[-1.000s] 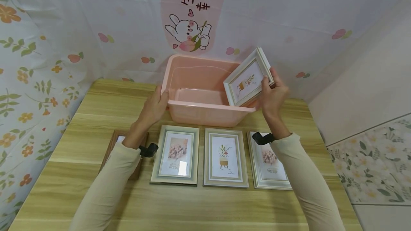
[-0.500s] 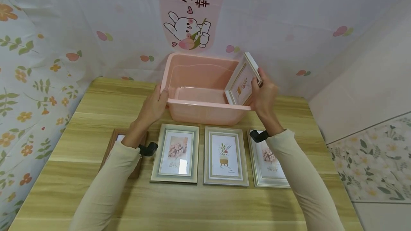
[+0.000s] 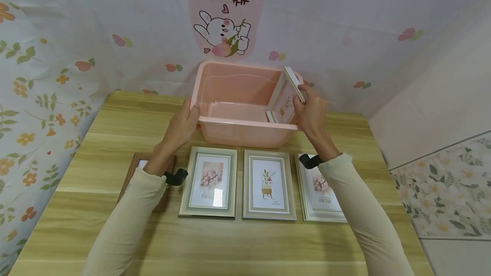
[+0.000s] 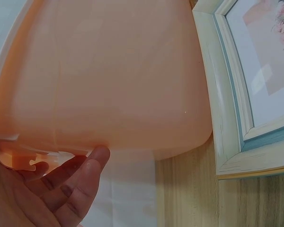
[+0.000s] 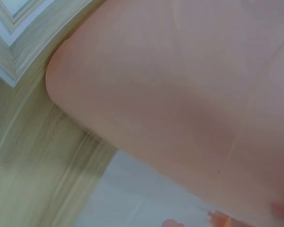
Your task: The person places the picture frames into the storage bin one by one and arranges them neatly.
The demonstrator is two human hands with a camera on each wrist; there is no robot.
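Observation:
A pink plastic basin (image 3: 245, 136) stands at the back of the wooden table. My left hand (image 3: 179, 126) grips its left end; in the left wrist view the curled fingers (image 4: 83, 189) show beneath the rim, beside the basin's outer wall. Inside the right end, a white picture frame (image 3: 283, 101) leans on its edge, its flower-pot print turned leftward. My right hand (image 3: 314, 112) pinches the frame's upper right edge, thumb on the front and fingers behind. The right wrist view has only the basin's outer side (image 5: 156, 85), and that hand is out of sight there.
In front of the basin lie a pale green-edged picture frame (image 3: 209, 182), a beige one (image 3: 269, 185) and a white one (image 3: 322, 186) partly under the right sleeve. A brown frame (image 3: 132, 173) is half hidden by the left forearm. A printed cloth (image 3: 153, 24) hangs behind.
The right hand has brought the white picture frame left and lower, from above the basin's right rim down into its right end. The left hand keeps its hold on the basin.

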